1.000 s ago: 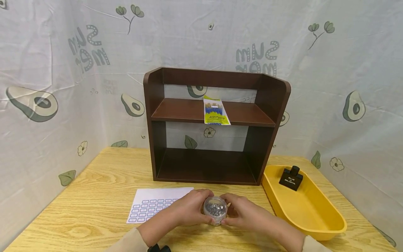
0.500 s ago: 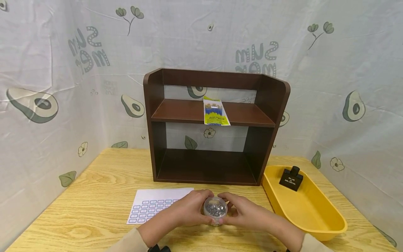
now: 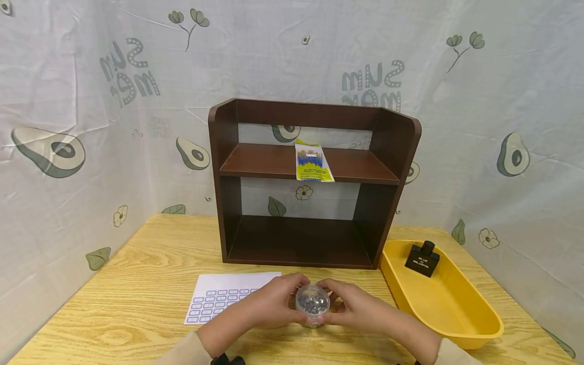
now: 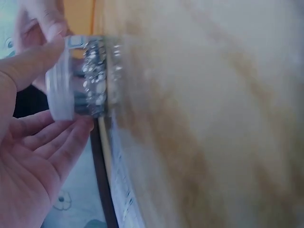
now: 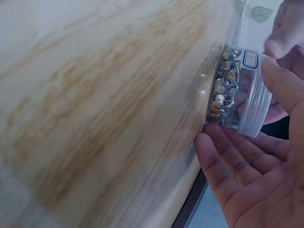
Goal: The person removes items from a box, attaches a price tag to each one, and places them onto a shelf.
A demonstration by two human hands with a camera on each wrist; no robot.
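A small round clear plastic jar (image 3: 312,300) stands on the wooden table, its ribbed lid on top. Small shiny silver metal pieces fill its lower part, and a blue-framed label (image 5: 250,59) sticks to its side, seen in the right wrist view. My left hand (image 3: 278,301) holds the jar from the left, thumb at the lid's near edge, fingers around the far side. From the right, my right hand (image 3: 353,306) holds it the same way. Both wrist views show thumbs close together at the lid and fingertips low on the jar wall.
A sheet of blue-framed label stickers (image 3: 214,304) lies left, partly under my left forearm. Behind stands a dark brown two-tier shelf (image 3: 301,243) with a yellow-and-blue packet (image 3: 312,162) on its upper board. To the right, a yellow tray (image 3: 442,304) holds a black bottle (image 3: 422,259).
The right hand has shifted very slightly on the jar, its thumb closer to the left thumb. The jar, shelf and tray stay where they were.
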